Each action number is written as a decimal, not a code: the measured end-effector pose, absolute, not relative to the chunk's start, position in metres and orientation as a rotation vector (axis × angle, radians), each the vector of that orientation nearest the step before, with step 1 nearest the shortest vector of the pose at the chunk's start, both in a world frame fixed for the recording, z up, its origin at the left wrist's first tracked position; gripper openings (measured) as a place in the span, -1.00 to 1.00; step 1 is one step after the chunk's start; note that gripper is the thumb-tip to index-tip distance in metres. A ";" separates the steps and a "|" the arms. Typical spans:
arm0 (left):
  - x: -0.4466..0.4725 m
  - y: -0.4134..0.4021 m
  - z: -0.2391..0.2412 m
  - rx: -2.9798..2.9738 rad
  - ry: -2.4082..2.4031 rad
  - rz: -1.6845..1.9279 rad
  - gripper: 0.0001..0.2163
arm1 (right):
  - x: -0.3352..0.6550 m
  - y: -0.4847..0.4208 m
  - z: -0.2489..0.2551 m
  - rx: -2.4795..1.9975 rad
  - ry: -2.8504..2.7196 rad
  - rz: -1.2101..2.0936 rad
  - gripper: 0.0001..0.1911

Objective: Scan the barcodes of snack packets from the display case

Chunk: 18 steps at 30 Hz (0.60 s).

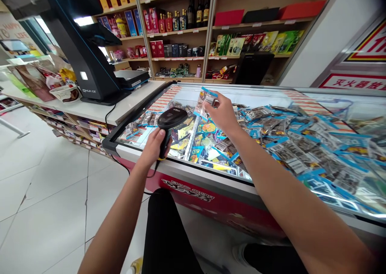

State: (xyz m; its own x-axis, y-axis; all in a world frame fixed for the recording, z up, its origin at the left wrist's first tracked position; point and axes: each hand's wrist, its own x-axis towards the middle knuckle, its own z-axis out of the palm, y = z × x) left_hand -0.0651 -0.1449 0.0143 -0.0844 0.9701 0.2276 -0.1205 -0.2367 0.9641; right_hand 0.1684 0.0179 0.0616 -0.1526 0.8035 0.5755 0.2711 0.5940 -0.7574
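Observation:
My left hand (155,145) is wrapped round the handle of a black barcode scanner (172,118), whose head points forward over the freezer's near left corner. A cable hangs from the bottom of its handle. Held up just right of the scanner head is a small snack packet (205,101) with blue ends and a clear middle, pinched by the fingers of my right hand (222,112). Packet and scanner are close but apart. Below both hands, many similar blue-edged packets (292,155) lie heaped on the right, and yellow and blue packets (208,143) lie nearer the middle.
The chest freezer (181,169) has a raised rim along its front. A white wire divider (191,139) stands inside it. At the left, a counter (105,111) bears a black checkout terminal (87,56). Shelves (177,30) of bottles and boxes line the back.

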 end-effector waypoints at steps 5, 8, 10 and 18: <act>0.012 -0.151 0.011 1.256 1.050 1.637 -0.44 | 0.180 0.037 0.060 -0.774 -1.523 0.814 -0.45; 0.039 -0.150 0.007 1.235 1.026 1.610 -0.47 | 0.188 0.043 0.060 -0.819 -1.452 0.889 -0.42; 0.048 -0.149 0.005 1.240 0.991 1.605 -0.48 | 0.191 0.046 0.060 -0.845 -1.422 0.899 -0.43; 0.063 -0.148 0.002 1.309 1.021 1.518 -0.48 | 0.195 0.049 0.060 -0.785 -1.431 0.848 -0.46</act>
State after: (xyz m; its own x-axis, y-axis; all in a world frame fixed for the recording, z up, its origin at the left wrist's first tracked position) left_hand 0.0627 -0.1481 0.0017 -0.0769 0.9552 0.2860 -0.0955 -0.2925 0.9515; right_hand 0.1947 0.0491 0.0603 -0.0346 0.8647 0.5011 -0.0239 0.5005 -0.8654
